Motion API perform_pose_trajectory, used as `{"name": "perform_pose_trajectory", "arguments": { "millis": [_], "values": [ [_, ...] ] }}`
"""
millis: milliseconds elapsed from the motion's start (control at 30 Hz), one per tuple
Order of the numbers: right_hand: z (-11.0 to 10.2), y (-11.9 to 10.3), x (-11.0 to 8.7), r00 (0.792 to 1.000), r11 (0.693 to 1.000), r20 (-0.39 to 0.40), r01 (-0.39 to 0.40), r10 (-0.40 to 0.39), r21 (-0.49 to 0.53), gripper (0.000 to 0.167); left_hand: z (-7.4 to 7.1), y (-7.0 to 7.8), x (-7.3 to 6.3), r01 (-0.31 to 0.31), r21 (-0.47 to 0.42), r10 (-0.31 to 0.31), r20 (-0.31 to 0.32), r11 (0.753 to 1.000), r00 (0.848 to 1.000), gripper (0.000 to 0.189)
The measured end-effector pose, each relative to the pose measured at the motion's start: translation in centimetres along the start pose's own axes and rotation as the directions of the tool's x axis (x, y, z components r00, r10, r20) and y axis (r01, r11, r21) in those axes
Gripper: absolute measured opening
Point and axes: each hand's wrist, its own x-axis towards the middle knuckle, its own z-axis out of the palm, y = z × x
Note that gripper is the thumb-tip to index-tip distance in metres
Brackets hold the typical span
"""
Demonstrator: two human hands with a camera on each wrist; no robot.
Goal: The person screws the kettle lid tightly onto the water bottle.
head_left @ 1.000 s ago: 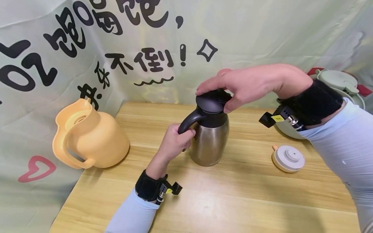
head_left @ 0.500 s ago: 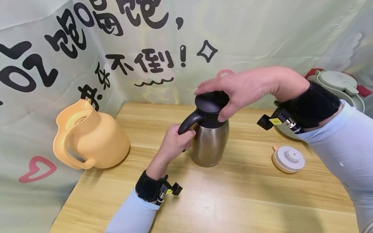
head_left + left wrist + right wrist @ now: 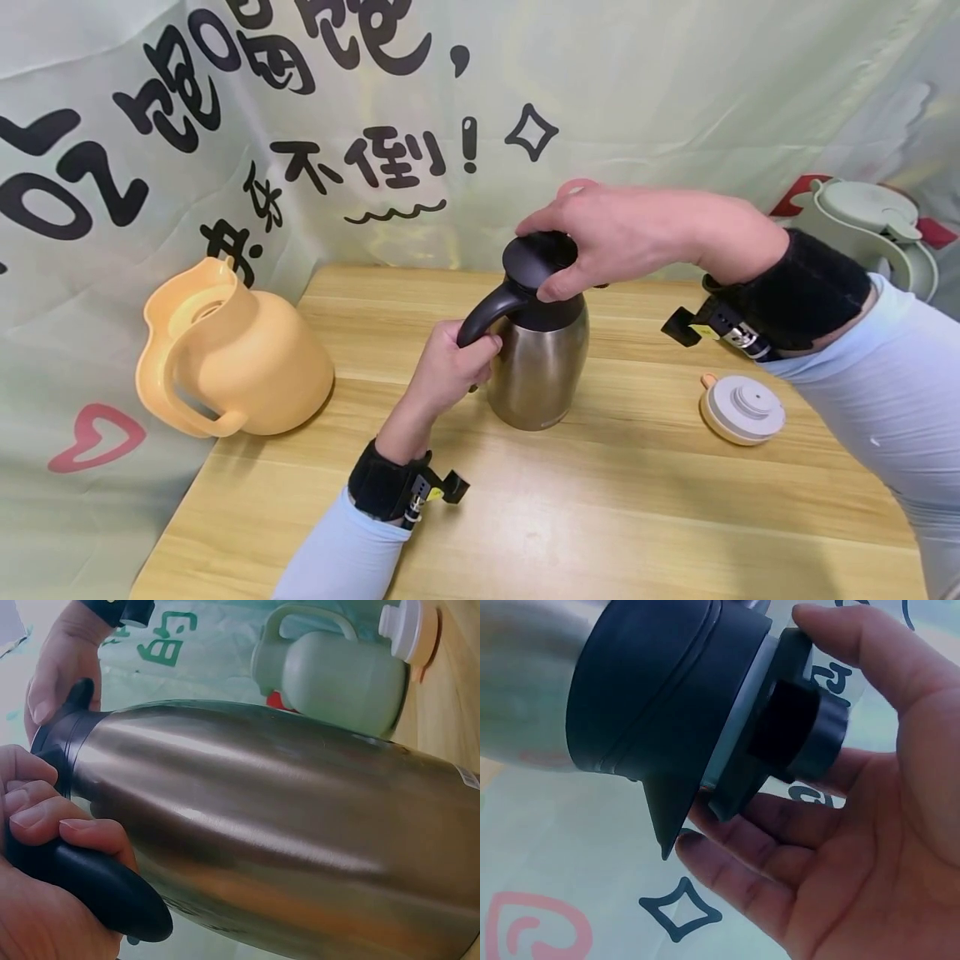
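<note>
A steel vacuum jug (image 3: pixel 538 375) stands upright on the wooden table. My left hand (image 3: pixel 450 364) grips its black handle (image 3: pixel 487 315), fingers curled round it, as the left wrist view also shows. From above, my right hand (image 3: pixel 626 233) holds the jug's black lid (image 3: pixel 531 260), thumb on the near edge and fingertips at the far edge. In the right wrist view, a pale band shows between the lid (image 3: pixel 761 727) and the black collar (image 3: pixel 656 690). The pointed spout (image 3: pixel 664 814) sits close to my fingertips there.
A yellow-orange jug (image 3: pixel 262 358) stands at the left by the printed cloth wall (image 3: pixel 637 83). On the right lies a white and orange lid (image 3: pixel 742 408). Behind my right forearm is a pale green jug (image 3: pixel 862 208), with something red beside it.
My right hand has turned round the lid: the thumb shifted left along the near edge, the fingertips slightly right. My left hand and the steel jug have stayed in place.
</note>
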Motion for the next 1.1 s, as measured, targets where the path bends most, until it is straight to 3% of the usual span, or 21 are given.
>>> {"name": "perform_pose_trajectory", "arguments": {
  "millis": [267,433,567,667,800,933,1100],
  "values": [
    [0.0,-0.6,0.0,0.989,0.982,-0.063,-0.137,0.13,-0.132,0.073,0.0,0.0,0.0,-0.012,0.008,0.012,-0.006,1.0,1.0,0.033],
    [-0.3,-0.6,0.2,0.979,0.967,-0.083,-0.197,0.185,-0.163,0.074,0.1,0.0,0.0,-0.012,0.011,0.012,-0.017,1.0,1.0,0.034],
    [-0.6,-0.3,0.3,0.985,0.984,-0.084,-0.157,0.149,-0.089,0.067,0.1,0.1,0.0,-0.01,0.017,0.01,-0.022,1.0,1.0,0.036],
    [-0.9,0.1,0.2,0.996,0.996,-0.026,-0.084,0.085,0.04,0.056,0.1,0.0,0.0,-0.012,0.018,0.012,-0.017,1.0,1.0,0.037],
    [-1.0,0.6,0.2,0.998,0.987,0.047,-0.038,0.031,0.155,0.064,0.1,-0.1,0.0,-0.014,0.014,0.014,-0.008,1.0,1.0,0.037],
    [-0.6,0.5,0.6,0.999,0.989,0.034,-0.045,0.041,0.141,0.064,0.1,0.0,0.0,-0.017,0.002,0.017,-0.005,1.0,1.0,0.036],
    [-0.3,-0.2,1.0,0.993,0.993,0.0,-0.115,0.115,0.034,0.053,0.1,0.1,0.0,-0.013,-0.002,0.013,-0.003,1.0,1.0,0.036]
  ]
}}
